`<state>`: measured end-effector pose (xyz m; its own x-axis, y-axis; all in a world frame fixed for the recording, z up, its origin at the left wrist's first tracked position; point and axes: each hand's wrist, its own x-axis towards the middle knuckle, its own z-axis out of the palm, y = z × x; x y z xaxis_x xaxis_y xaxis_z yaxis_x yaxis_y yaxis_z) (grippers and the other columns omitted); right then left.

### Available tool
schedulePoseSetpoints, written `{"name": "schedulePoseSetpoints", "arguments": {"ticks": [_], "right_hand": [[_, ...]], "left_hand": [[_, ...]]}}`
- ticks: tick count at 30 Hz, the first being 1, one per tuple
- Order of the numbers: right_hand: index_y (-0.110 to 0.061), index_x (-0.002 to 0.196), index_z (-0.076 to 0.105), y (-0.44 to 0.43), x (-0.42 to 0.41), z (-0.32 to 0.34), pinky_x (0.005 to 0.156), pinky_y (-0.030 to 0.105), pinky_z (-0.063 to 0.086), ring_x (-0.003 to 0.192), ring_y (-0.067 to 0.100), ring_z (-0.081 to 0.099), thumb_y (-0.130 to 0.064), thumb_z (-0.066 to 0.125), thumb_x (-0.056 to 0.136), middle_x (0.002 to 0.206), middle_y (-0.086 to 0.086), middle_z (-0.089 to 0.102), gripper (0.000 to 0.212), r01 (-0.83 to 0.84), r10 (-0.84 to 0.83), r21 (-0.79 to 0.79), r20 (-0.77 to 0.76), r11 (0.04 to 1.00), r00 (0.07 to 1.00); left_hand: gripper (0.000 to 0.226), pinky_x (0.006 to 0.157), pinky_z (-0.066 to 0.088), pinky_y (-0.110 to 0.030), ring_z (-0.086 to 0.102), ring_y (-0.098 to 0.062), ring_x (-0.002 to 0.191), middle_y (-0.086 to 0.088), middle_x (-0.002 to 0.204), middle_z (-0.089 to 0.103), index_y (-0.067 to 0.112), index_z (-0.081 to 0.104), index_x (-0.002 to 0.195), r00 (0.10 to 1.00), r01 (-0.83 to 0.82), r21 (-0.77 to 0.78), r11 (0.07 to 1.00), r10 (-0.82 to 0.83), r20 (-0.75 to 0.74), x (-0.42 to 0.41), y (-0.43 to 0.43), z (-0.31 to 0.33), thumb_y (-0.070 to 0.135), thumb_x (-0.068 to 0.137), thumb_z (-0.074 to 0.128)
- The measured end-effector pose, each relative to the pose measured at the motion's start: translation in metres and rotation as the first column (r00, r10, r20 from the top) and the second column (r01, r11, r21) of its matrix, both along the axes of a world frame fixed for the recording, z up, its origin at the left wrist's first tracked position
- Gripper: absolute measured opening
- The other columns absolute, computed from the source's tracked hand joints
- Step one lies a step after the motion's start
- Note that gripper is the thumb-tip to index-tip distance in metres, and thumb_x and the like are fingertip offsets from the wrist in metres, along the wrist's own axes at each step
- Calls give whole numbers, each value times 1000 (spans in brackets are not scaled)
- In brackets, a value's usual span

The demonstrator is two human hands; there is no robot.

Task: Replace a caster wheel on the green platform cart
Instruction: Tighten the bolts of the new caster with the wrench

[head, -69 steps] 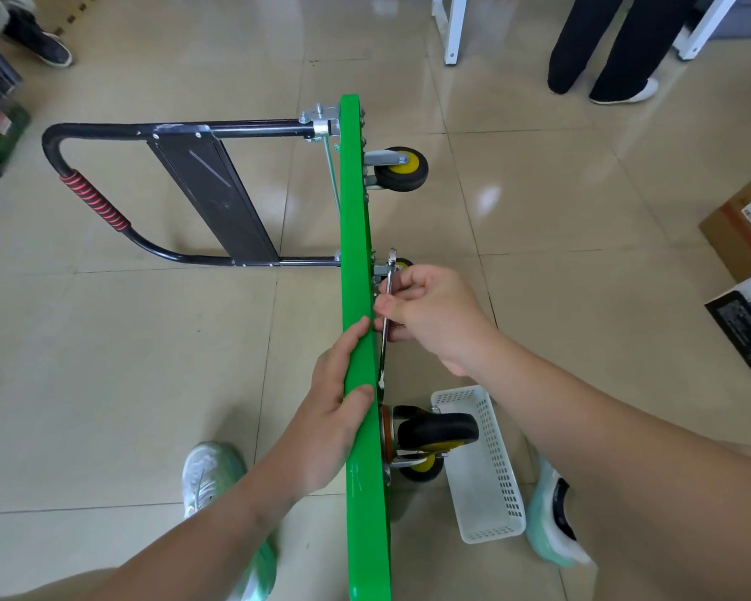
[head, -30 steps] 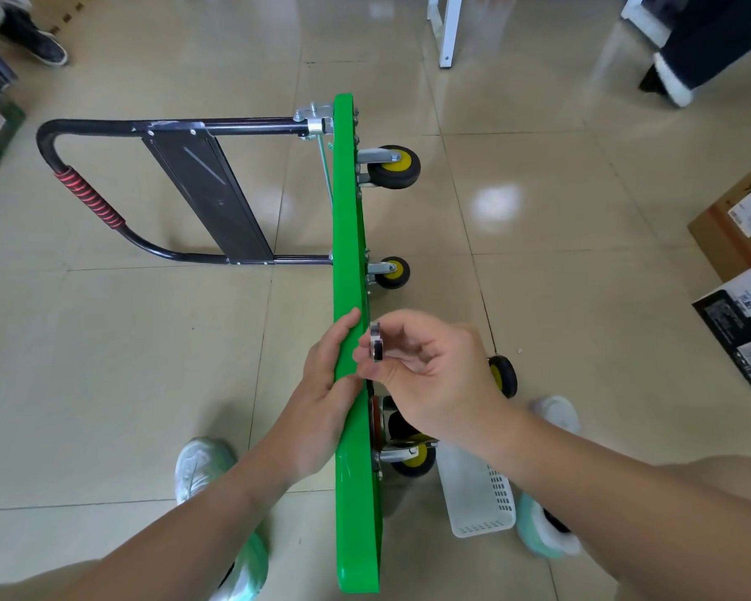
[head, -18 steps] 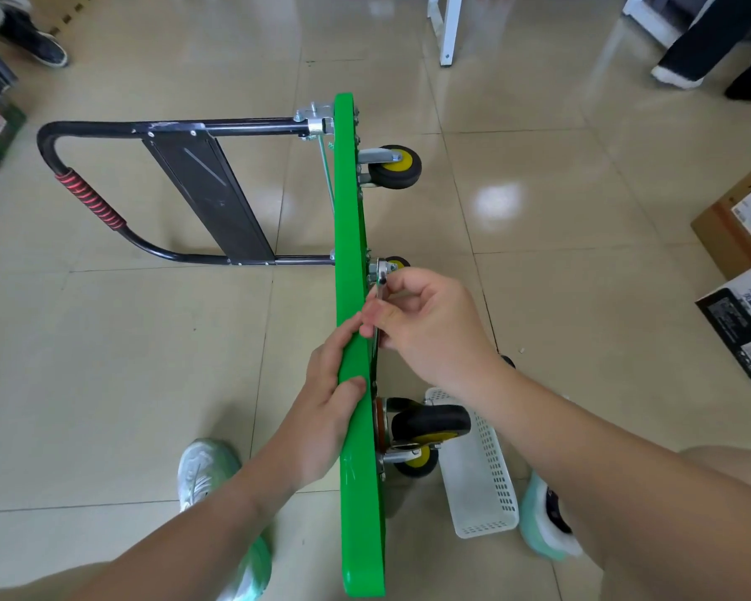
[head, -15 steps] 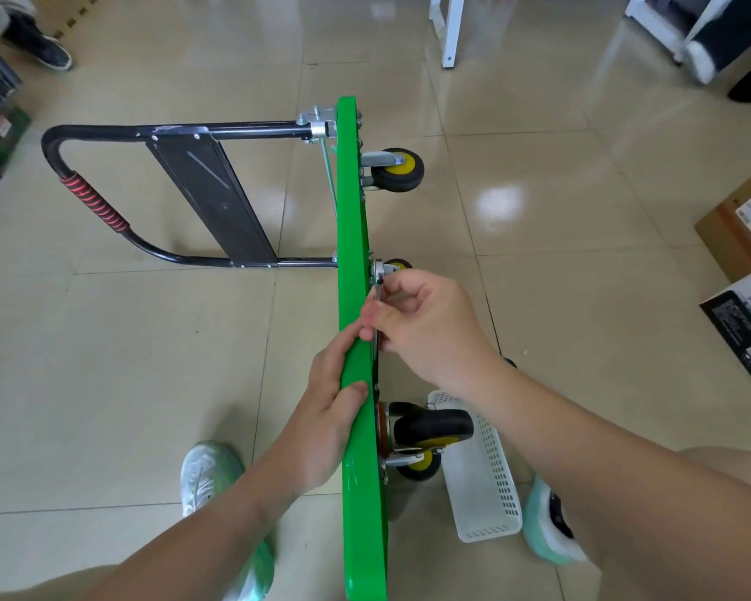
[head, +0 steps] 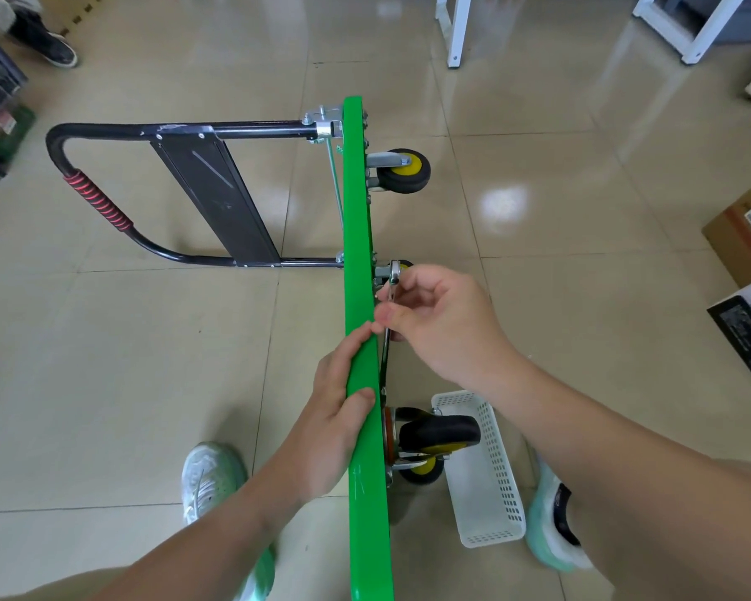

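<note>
With your left hand gripping the cart's top edge, your right hand has reseated its pinched wrench on the caster, so turning can resume.

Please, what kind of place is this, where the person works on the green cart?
Likely an indoor office or storage room: glossy beige floor tiles, white furniture legs at the far side, and a cardboard box standing on the floor at the right.
</note>
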<state>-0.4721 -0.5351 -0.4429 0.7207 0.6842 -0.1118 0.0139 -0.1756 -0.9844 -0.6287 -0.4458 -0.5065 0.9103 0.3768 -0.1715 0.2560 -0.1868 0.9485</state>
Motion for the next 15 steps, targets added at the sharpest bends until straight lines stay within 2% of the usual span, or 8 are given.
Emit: {"name": "schedulePoseSetpoints", "arguments": {"ticks": [6, 9, 15], "right_hand": [[-24, 74, 66, 5, -3, 2, 76, 50, 62, 67, 13, 71, -8, 76, 86, 67, -3, 74, 22, 22, -21, -57, 11, 998, 1000], [-22, 75, 66, 7, -3, 1, 76, 51, 62, 69, 17, 74, -10, 74, 87, 70, 0, 75, 19, 29, -30, -86, -14, 996, 999], [-15, 82, 68, 14, 5, 0, 74, 54, 62, 72, 27, 76, -12, 73, 89, 74, 11, 75, 10, 89, -100, -127, -78, 988, 992]], "left_hand": [[65, 124, 27, -50, 34, -13, 149, 14, 158, 38, 64, 30, 146, 1000, 0, 2, 1000, 0, 21, -1, 2, -4, 45, 85, 43], [66, 123, 29, -53, 36, -18, 148, 11, 158, 39, 59, 30, 149, 1000, 3, 8, 1000, -3, 22, -1, 3, -6, 43, 86, 43], [69, 125, 27, -49, 31, -11, 151, 17, 161, 33, 55, 27, 153, 1000, 6, 9, 1000, -6, 8, 2, 1, -8, 46, 87, 42]]}}
